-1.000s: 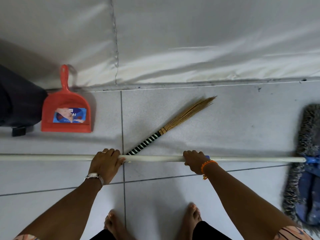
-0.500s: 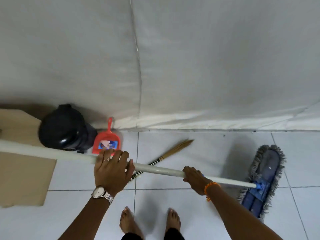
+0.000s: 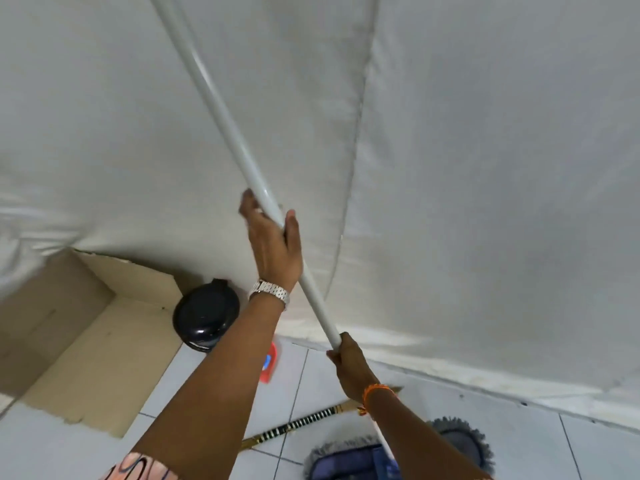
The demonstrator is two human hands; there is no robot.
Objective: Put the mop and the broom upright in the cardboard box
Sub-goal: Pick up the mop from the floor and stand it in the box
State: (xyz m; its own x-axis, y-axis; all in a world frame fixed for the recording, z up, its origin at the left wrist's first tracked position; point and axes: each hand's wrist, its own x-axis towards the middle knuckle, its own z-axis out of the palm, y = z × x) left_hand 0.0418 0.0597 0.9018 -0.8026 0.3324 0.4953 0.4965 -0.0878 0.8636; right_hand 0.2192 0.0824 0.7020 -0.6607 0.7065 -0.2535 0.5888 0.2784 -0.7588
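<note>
The mop's long white pole (image 3: 221, 112) rises steeply from lower right to the top of the frame. My left hand (image 3: 273, 244), with a watch on the wrist, grips it partway up. My right hand (image 3: 349, 368), with an orange wristband, grips it lower down. The blue and grey mop head (image 3: 353, 460) hangs near the floor at the bottom. The broom (image 3: 304, 422), with a black-and-white striped handle, lies on the tiles under my arms. The open cardboard box (image 3: 104, 341) stands at the left.
A black lidded bin (image 3: 204, 315) stands between the box and a red dustpan (image 3: 270, 367), which my left arm mostly hides. A white fabric-covered wall (image 3: 485, 168) fills the background. White tiled floor (image 3: 606, 455) lies at the lower right.
Both hands have swung the mop from lying level above the floor to a steep tilt, handle end up. The view has lifted and the cardboard box has come into sight at the left.
</note>
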